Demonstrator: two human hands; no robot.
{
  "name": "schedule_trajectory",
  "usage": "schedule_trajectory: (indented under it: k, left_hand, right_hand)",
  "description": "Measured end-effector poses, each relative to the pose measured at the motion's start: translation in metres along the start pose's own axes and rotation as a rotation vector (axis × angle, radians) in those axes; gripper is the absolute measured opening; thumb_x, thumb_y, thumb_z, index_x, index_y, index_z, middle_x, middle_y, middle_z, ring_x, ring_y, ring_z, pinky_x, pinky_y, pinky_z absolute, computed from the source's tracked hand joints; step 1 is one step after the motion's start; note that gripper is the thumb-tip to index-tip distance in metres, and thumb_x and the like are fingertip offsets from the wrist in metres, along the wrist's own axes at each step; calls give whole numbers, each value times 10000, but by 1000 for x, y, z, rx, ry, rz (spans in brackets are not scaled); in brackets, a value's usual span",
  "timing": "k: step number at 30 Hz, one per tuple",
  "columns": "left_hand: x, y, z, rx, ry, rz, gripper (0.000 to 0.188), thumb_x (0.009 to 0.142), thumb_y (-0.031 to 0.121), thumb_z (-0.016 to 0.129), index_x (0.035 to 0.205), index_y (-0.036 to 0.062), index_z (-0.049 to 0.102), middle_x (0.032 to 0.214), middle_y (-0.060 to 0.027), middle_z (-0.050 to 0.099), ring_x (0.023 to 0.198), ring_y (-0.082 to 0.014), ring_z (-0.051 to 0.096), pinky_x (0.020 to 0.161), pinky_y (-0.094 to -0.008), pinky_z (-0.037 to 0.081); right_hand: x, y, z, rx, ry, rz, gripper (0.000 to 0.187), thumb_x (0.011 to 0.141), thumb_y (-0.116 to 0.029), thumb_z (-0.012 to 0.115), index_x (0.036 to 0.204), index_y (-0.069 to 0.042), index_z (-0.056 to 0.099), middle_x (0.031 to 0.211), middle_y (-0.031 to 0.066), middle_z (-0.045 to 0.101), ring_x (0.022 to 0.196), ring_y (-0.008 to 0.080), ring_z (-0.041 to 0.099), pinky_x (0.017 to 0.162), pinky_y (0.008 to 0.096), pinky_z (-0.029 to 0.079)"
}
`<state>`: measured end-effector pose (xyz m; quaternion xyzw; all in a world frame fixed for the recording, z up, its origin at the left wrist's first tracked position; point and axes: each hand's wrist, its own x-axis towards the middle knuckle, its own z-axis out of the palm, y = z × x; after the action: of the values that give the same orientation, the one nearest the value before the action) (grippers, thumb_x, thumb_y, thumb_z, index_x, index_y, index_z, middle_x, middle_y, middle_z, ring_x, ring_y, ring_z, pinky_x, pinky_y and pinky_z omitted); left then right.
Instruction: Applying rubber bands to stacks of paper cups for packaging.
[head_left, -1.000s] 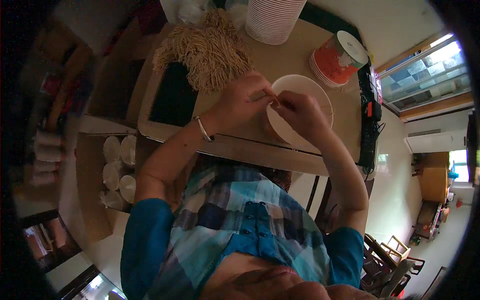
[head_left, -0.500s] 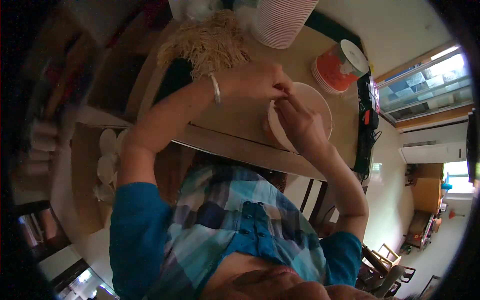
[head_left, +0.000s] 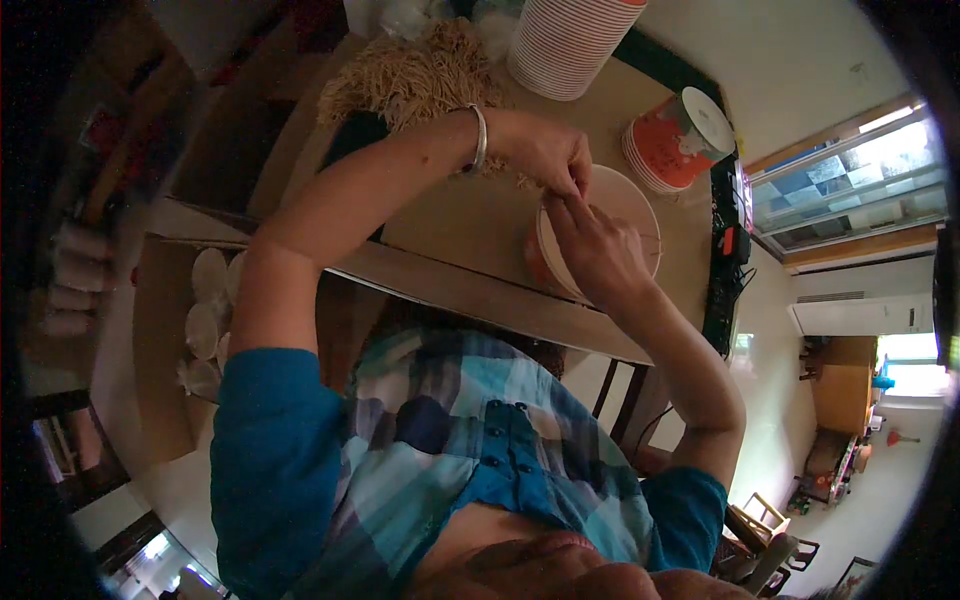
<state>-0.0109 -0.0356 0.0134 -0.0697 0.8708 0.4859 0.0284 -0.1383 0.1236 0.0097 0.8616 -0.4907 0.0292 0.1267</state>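
Note:
My left hand (head_left: 543,152), with a bangle on its wrist, reaches in from the left. Its fingers are pinched together above the near-left rim of a paper tub (head_left: 628,196), white inside and orange outside. My right hand (head_left: 606,258) lies over the tub's mouth, and its closed fingertips meet the left ones at the rim. Whatever thin thing they pinch is too small to make out. A fine strand (head_left: 648,238) shows at the tub's right side. Behind my left wrist is a heap of tan strings (head_left: 425,80).
A tall stack of white tubs (head_left: 570,50) stands at the far side of the table. Right of it is a shorter stack of orange printed tubs (head_left: 668,150). Dark cables and a device (head_left: 733,245) line the right edge. A cardboard box (head_left: 165,330) with round white pieces sits at left.
My left wrist has lifted a little and turned, with the bangle shifting right. The fingertips of both hands stay together at the tub's rim. The view has shifted slightly.

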Motion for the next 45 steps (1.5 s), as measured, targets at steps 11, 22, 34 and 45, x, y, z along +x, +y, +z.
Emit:
schedule_trajectory:
  k: [11, 22, 34, 45]
  left_hand:
    - [-6, -24, 12, -13, 243, 88, 214, 835, 168, 650, 1013, 50, 658, 928, -49, 658, 755, -132, 594, 681, -289, 488]
    - [-56, -2, 68, 268, 815, 199, 123, 791, 65, 660, 894, 43, 595, 908, -79, 560, 880, -249, 570, 761, -346, 479]
    - [-61, 19, 113, 104, 958, 13, 160, 785, 89, 700, 879, 41, 580, 878, -71, 541, 833, -177, 570, 613, -284, 485]
    - [-53, 19, 119, 215, 1034, 23, 229, 765, 113, 707, 906, 37, 543, 934, -97, 510, 831, -258, 571, 596, -329, 488]
  right_hand:
    - [11, 15, 20, 538, 35, 269, 133, 840, -144, 563, 951, -76, 591, 789, 128, 610, 626, 243, 629, 496, 358, 484]
    - [21, 45, 5, 1749, -596, 813, 156, 869, -260, 605, 839, -107, 605, 669, -15, 533, 467, 64, 401, 391, 221, 312]
    - [8, 43, 18, 2122, -525, 787, 149, 892, -225, 583, 879, -84, 627, 660, -4, 529, 449, 48, 385, 368, 189, 285]
    - [-1, 33, 21, 2248, -410, 775, 167, 916, -205, 563, 983, -57, 602, 694, -14, 488, 477, 43, 343, 393, 184, 261]
